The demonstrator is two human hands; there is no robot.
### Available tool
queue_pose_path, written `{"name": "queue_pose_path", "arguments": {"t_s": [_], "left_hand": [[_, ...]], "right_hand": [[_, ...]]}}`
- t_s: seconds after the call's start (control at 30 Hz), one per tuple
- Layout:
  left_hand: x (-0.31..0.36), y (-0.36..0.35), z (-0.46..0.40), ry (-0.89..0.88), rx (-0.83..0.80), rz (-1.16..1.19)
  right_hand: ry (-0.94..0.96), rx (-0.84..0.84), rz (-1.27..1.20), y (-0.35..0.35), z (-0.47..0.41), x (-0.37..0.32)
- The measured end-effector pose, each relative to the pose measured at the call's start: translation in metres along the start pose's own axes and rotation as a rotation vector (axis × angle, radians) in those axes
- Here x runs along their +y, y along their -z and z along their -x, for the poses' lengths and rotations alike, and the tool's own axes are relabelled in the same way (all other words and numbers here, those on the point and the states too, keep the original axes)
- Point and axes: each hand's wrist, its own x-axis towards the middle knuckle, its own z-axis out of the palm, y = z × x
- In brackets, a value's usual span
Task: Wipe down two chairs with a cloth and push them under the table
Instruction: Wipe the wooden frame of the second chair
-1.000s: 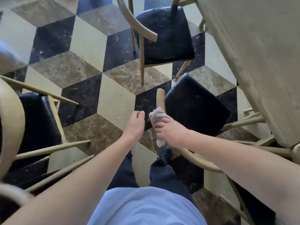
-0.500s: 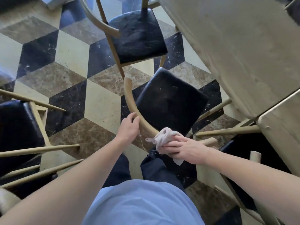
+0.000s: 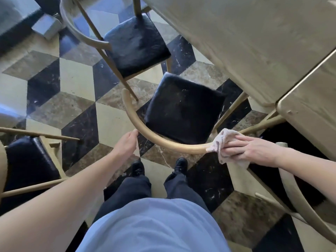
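Patterned marble floor (image 3: pixel 78 82) in cream, brown and black fills the view, with a pale wooden surface (image 3: pixel 245 48) running along the upper right. Since a second ago the cloth (image 3: pixel 221 142) has been carried along the curved backrest rail (image 3: pixel 156 137) from its left end round to its right end, so most of that rail is judged to have been wiped already; the seat and legs may remain to be done, and the chair has not yet been pushed under.

The cloth is bunched over the right end of the rail, touching it, and is pressed there by the right hand (image 3: pixel 249 151), whose fingers are laid nearly flat over the fabric and curled lightly round it. The left hand (image 3: pixel 127 142) is loosely cupped, holding nothing firmly, with its fingertips touching the outer side of the rail near the middle of the curve, apparently steadying it.

The chair being wiped (image 3: pixel 183 110) stands just beside the long edge of the surface, its black seat only slightly beneath that edge. A second chair (image 3: pixel 136 44) stands beyond it, nearer the far end of the same edge, also not tucked in. Parts of further chairs are seen at the left and lower right.
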Motion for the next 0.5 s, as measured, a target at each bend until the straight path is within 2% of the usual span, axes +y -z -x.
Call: {"name": "queue_pose_path", "arguments": {"t_s": [0.07,0.13,0.17,0.23,0.3,0.37,0.43,0.5], "left_hand": [[0.0,-0.003,0.0,0.026,0.005,-0.01],[0.005,-0.008,0.002,0.038,0.0,-0.02],[0.008,-0.009,0.003,0.041,-0.005,-0.015],[0.016,-0.013,0.004,0.057,-0.008,0.028],[0.023,-0.018,0.004,0.105,0.004,0.105],[0.029,-0.021,0.001,0.163,0.018,0.206],[0.033,-0.022,-0.001,0.217,0.028,0.327],[0.036,-0.02,-0.004,0.261,0.039,0.464]], "right_hand": [[-0.118,-0.022,-0.036,0.006,0.011,0.0],[-0.32,0.081,-0.209,0.011,0.017,0.001],[-0.454,0.162,-0.345,0.014,0.014,0.002],[-0.839,0.299,-0.684,0.022,0.002,0.002],[-1.188,0.367,-0.762,0.029,-0.021,-0.001],[-1.238,0.299,-0.794,0.036,-0.05,-0.01],[-1.168,0.118,-0.844,0.041,-0.079,-0.023],[-1.108,-0.064,-0.65,0.046,-0.106,-0.039]]}}
